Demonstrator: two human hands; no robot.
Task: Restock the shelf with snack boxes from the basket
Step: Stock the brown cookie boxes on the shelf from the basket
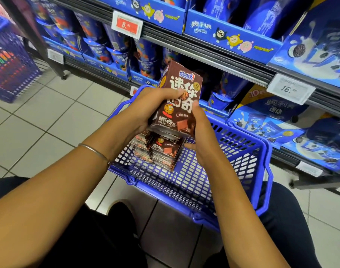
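A brown snack box [181,88] with white lettering is held up over the blue basket [242,167]. My left hand [146,111] grips its left side, thumb across the front. My right hand [201,132] holds its right and lower edge. It looks like a small stack of boxes in my hands. Below them, several more brown boxes [163,151] lie stacked inside the basket. The shelf [213,53] with blue cookie packs runs across the top and right.
Price tags hang on the shelf rails, red [126,25] and white [290,89]. A second blue basket [10,70] with goods stands at the far left on the tiled floor. My knees and a dark shoe [120,215] are below the basket.
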